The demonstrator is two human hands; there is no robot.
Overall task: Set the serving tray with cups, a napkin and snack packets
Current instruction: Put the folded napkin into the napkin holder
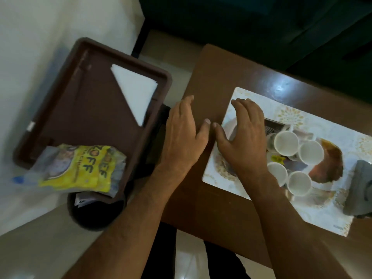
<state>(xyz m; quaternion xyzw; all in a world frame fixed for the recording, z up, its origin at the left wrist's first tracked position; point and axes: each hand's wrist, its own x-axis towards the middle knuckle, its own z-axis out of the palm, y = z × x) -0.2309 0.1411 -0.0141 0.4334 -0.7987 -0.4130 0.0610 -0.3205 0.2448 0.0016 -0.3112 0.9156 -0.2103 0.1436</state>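
Two bare forearms reaching forward from the lower edge, side by side, converging toward the wrists. Left hand (182, 135) palm down, fingers together and stretched ahead, thumb angled out to the right. Right hand (244, 135) palm down too, fingers loosely curved, thumb pointing left. Thumb tips nearly meeting, a narrow gap between them. Both grips empty, nothing held.

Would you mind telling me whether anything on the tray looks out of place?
The yellow snack packets hang over the tray's near rim, partly off it. The napkin lies flat inside. The cups stand on the table.
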